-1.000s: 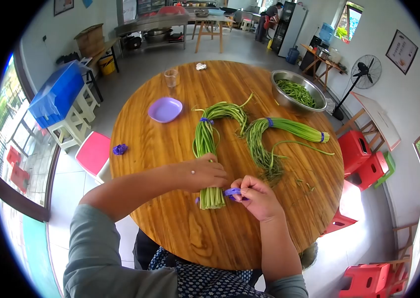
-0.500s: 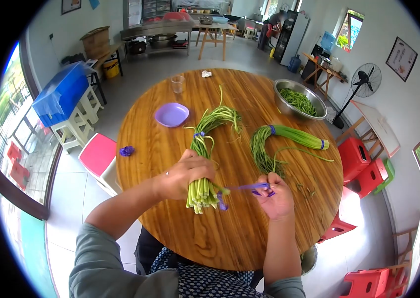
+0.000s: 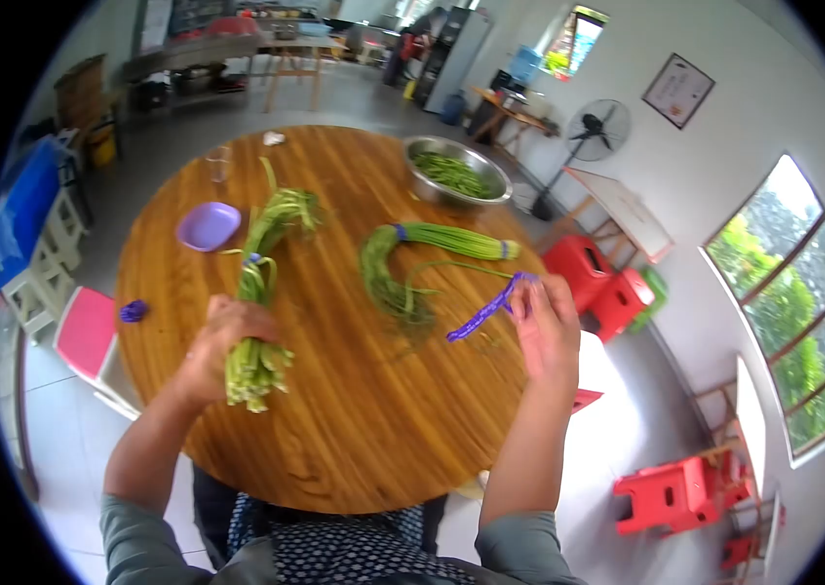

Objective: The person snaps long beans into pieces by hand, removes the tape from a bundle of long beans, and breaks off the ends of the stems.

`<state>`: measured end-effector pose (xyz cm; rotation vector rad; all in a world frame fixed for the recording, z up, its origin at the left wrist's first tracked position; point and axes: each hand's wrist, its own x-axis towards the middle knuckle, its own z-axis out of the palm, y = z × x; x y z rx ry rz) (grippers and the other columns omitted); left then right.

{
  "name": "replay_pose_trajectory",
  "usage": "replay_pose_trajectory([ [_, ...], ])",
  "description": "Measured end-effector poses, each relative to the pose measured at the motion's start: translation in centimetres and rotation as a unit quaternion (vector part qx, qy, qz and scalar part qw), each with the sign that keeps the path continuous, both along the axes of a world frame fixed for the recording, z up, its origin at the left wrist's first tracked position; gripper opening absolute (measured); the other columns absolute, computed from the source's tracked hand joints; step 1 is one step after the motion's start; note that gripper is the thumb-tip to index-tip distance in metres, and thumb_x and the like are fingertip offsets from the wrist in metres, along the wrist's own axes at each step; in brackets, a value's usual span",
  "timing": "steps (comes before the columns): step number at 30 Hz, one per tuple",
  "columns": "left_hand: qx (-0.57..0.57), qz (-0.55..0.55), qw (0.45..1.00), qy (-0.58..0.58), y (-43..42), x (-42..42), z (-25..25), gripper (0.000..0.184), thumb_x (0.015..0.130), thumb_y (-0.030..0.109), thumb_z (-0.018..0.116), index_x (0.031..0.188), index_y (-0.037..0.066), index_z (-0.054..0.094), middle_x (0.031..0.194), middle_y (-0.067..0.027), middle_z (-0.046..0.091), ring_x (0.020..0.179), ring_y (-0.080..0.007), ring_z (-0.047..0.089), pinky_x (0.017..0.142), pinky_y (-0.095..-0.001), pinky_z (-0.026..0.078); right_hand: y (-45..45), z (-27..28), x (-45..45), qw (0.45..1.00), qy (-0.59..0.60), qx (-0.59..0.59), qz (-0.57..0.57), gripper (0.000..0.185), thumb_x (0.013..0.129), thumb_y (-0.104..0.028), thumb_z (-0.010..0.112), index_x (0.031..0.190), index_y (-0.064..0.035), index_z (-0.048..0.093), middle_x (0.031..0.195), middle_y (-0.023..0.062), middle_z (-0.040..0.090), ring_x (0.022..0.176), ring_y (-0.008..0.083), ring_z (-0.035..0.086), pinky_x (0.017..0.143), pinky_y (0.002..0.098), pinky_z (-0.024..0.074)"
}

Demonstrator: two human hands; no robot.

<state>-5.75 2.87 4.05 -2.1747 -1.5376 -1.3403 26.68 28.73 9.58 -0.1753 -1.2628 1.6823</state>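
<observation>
My left hand (image 3: 229,341) is wrapped round the lower part of a green stem bundle (image 3: 256,283), just above its cut ends. A purple band circles this bundle higher up, and its thin tips curl toward the back. Raised over the table's right side, my right hand (image 3: 544,317) pinches a purple strip (image 3: 480,319) that hangs out to the left. Behind and left of that hand lies a second bundle (image 3: 451,239), curved, with purple bands round it at two places.
The round wooden table (image 3: 364,419) bears a purple dish (image 3: 209,226), a clear cup (image 3: 218,164), a crumpled purple bundle (image 3: 134,311) and a steel bowl (image 3: 500,185) of green pieces. Red stools (image 3: 583,268) stand at the right. A person (image 3: 402,58) is in the far background.
The purple strip has come away from the stem bundle, and my right hand has lifted it up and to the right. My left hand keeps hold of the bundle. The view has turned right.
</observation>
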Motion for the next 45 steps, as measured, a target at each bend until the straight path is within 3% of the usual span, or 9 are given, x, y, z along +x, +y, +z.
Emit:
replay_pose_trajectory([
  [6,0.019,0.007,1.000,-0.024,0.4,0.7,-1.0,0.032,0.069,0.009,0.079,0.093,0.010,0.059,0.091,-0.0062,0.064,0.089,-0.0275,0.063,0.082,-0.0394,0.038,4.2,4.4,5.0,0.876,-0.365,0.199,-0.245,0.012,0.100,-0.020,0.060,0.100,-0.0085,0.063,0.079,-0.0005,0.059,0.070,0.0098,0.052,0.062,0.0258,0.0435],
  [8,0.024,0.006,0.999,-0.020,0.4,0.8,-1.1,0.031,0.069,0.007,0.079,0.092,0.010,0.059,0.090,-0.0060,0.063,0.088,-0.0273,0.063,0.081,-0.0392,0.038,5.5,4.3,6.2,0.705,-0.584,0.287,-0.284,0.011,0.094,-0.013,0.062,0.099,-0.0029,0.063,0.088,0.0097,0.065,0.081,0.0171,0.061,0.071,0.0308,0.0505],
  [9,0.024,0.008,1.000,-0.012,0.5,0.9,-1.4,0.031,0.069,0.005,0.078,0.092,0.011,0.059,0.089,-0.0057,0.063,0.087,-0.0272,0.063,0.080,-0.0391,0.038,6.9,3.2,7.0,0.701,-0.585,0.288,-0.289,0.011,0.094,-0.013,0.062,0.099,-0.0029,0.063,0.088,0.0097,0.065,0.081,0.0171,0.061,0.071,0.0308,0.0505],
  [11,0.026,0.010,0.999,-0.016,0.5,0.8,-1.9,0.033,0.066,0.012,0.081,0.092,0.011,0.060,0.091,-0.0034,0.063,0.090,-0.0241,0.063,0.083,-0.0377,0.036,10.3,-0.6,8.6,0.440,-0.684,0.481,-0.328,0.010,0.088,-0.013,0.061,0.094,-0.0059,0.065,0.087,0.0134,0.067,0.084,0.0299,0.067,0.070,0.0426,0.0524],
  [13,0.017,0.004,1.000,-0.011,0.3,0.8,-1.7,0.032,0.067,0.012,0.081,0.092,0.011,0.061,0.091,-0.0037,0.063,0.090,-0.0245,0.063,0.084,-0.0381,0.036,11.2,-3.8,8.3,0.338,-0.745,0.504,-0.278,0.013,0.084,-0.010,0.058,0.093,-0.0071,0.066,0.094,0.0164,0.068,0.091,0.0371,0.066,0.075,0.0480,0.0520],
  [24,-0.012,0.001,1.000,0.002,-0.2,1.1,-1.4,0.030,0.070,0.011,0.078,0.093,0.011,0.060,0.093,-0.0047,0.063,0.094,-0.0255,0.062,0.084,-0.0383,0.037,7.9,-10.4,6.8,0.571,-0.724,0.368,-0.121,0.012,0.083,-0.011,0.067,0.094,-0.0063,0.067,0.090,0.0189,0.069,0.085,0.0348,0.066,0.072,0.0433,0.0498],
  [36,0.019,0.003,0.999,-0.029,0.7,0.5,-1.1,0.033,0.068,0.017,0.082,0.094,0.012,0.061,0.090,-0.0047,0.064,0.089,-0.0254,0.062,0.083,-0.0380,0.037,8.6,-9.8,6.6,0.478,-0.649,0.440,-0.397,0.019,0.088,-0.021,0.068,0.098,-0.0053,0.062,0.095,0.0168,0.065,0.089,0.0379,0.063,0.077,0.0452,0.0501],
  [43,0.022,0.042,0.993,-0.112,2.1,-2.2,1.7,0.047,0.066,0.015,0.085,0.106,0.010,0.060,0.100,-0.0056,0.065,0.093,-0.0256,0.062,0.087,-0.0387,0.046,0.2,-4.6,-1.5,0.761,-0.489,0.326,-0.273,0.035,0.090,-0.013,0.067,0.123,-0.0081,0.057,0.108,0.0136,0.065,0.091,0.0290,0.064,0.077,0.0365,0.0517],
  [45,0.018,-0.014,0.946,-0.324,3.1,-2.5,2.5,0.040,0.071,0.005,0.080,0.106,0.009,0.059,0.097,-0.0029,0.065,0.088,-0.0166,0.061,0.080,-0.0333,0.049,-1.4,-5.8,-4.7,0.801,-0.440,0.349,-0.206,0.047,0.088,-0.014,0.070,0.132,-0.0095,0.053,0.115,0.0135,0.062,0.094,0.0260,0.063,0.079,0.0366,0.0518],
])
